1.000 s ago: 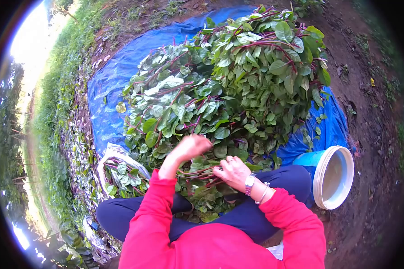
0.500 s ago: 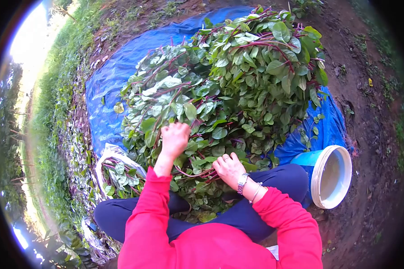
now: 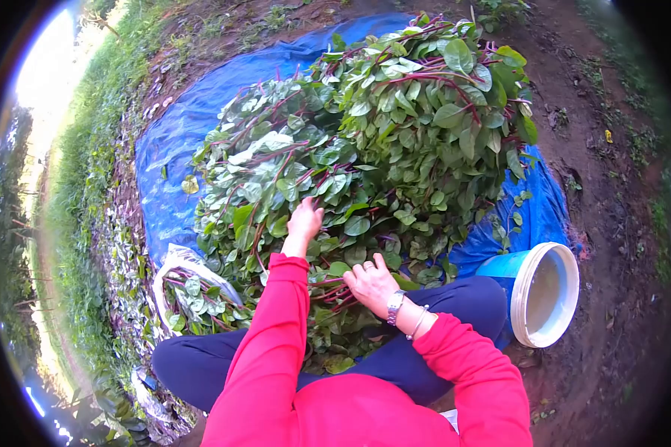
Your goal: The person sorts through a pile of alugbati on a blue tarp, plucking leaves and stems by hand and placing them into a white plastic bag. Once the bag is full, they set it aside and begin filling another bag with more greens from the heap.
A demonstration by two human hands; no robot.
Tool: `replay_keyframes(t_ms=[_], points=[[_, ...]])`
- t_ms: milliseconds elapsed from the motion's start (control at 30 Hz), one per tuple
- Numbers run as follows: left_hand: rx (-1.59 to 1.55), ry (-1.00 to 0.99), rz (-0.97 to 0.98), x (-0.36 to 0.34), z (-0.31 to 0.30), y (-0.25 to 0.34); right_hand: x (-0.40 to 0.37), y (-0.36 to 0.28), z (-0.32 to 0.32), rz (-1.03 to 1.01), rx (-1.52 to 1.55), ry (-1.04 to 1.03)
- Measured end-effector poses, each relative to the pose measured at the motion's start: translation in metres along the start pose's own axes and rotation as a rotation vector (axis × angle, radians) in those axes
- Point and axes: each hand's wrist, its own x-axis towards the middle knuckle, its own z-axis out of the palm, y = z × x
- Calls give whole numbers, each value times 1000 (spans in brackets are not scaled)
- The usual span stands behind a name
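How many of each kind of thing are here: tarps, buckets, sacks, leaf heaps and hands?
blue tarp: 1
bucket: 1
white sack: 1
heap of leafy stems: 1
hands: 2, the left hand and the right hand
Total: 6

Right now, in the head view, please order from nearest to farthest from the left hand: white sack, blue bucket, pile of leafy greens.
1. Pile of leafy greens: the left hand touches it, straight ahead.
2. White sack: lower left, close by.
3. Blue bucket: far right, clearly farthest.
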Motion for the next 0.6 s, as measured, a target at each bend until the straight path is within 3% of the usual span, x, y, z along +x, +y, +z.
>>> replay_keyframes(t_ms=[133, 200, 233, 333, 367, 433, 500, 567, 600], points=[[277, -137, -109, -7, -2, 7, 1, -1, 0, 60, -6, 1], [127, -153, -86, -13, -9, 6, 2, -1, -2, 74, 1, -21], [1, -55, -56, -17, -14, 3, 2, -1, -3, 74, 3, -21], [-443, 104, 242, -35, -44, -4, 3, 0, -6, 66, -10, -49], [-384, 122, 312, -46, -58, -1, 4, 1, -8, 60, 0, -36], [-112, -76, 480, -64, -83, -2, 8, 3, -10, 12, -41, 139], [-63, -543, 488, -76, -104, -3, 13, 4, -23, 14, -57, 194], [-94, -890, 283, -79, -115, -8, 12, 5, -18, 39, -14, 166], [-151, -949, 271, -76, -117, -11, 12, 5, -14, 66, 31, 134]])
